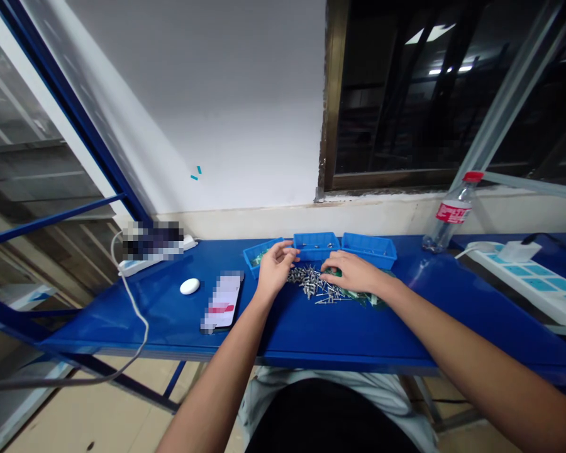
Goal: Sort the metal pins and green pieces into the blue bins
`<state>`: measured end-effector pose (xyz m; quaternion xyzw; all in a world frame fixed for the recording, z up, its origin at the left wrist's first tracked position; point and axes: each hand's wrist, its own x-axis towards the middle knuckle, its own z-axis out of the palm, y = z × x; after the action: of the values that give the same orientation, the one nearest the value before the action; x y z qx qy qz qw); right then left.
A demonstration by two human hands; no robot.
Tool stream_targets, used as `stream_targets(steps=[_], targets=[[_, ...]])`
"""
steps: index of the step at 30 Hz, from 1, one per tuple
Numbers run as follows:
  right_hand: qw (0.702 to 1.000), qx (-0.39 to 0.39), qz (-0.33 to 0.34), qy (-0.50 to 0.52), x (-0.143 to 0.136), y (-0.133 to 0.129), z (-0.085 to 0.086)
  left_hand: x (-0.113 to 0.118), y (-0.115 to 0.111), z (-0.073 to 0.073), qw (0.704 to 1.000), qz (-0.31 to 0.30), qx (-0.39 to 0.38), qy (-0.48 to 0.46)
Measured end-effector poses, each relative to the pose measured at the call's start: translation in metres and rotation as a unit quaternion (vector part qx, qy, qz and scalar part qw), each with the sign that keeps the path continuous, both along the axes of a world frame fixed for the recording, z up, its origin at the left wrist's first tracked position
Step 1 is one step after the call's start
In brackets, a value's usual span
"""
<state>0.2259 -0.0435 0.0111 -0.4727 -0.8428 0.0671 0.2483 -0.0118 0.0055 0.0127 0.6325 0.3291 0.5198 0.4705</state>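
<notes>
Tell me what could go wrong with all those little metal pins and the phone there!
The metal pins lie loose, so the right hand beside them might scatter some across the table. Pins look thin and possibly pointy, so fingers could get poked. The phone lies beside the left arm, which might bump it.

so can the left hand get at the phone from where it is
Probably yes: the phone lies uncovered on the blue table, left of the left hand and nearer the table's front edge, with nothing visible standing between them.
</notes>
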Motion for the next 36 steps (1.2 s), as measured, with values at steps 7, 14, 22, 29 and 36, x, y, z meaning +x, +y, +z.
stream_targets(steps=[7, 14, 22, 29, 36], targets=[[0.995, 0.053, -0.067, 0.055, -0.001, 0.000, 0.010, 0.001, -0.006, 0.003, 0.999, -0.028, -0.008, 0.029], [0.948, 0.042, -0.080, 0.306, -0.012, -0.006, 0.017, 0.009, -0.016, -0.001, 0.990, -0.125, 0.016, 0.059], [0.880, -0.124, 0.009, 0.459, -0.028, -0.003, 0.004, 0.006, -0.012, 0.002, 0.992, -0.118, -0.036, 0.024], [0.862, -0.190, 0.001, 0.470, -0.032, -0.002, -0.003, 0.004, -0.012, 0.004, 0.996, -0.078, -0.031, 0.038], [0.877, -0.181, -0.022, 0.445, -0.029, 0.000, -0.003, 0.006, -0.009, -0.002, 0.995, -0.087, -0.024, 0.043]])
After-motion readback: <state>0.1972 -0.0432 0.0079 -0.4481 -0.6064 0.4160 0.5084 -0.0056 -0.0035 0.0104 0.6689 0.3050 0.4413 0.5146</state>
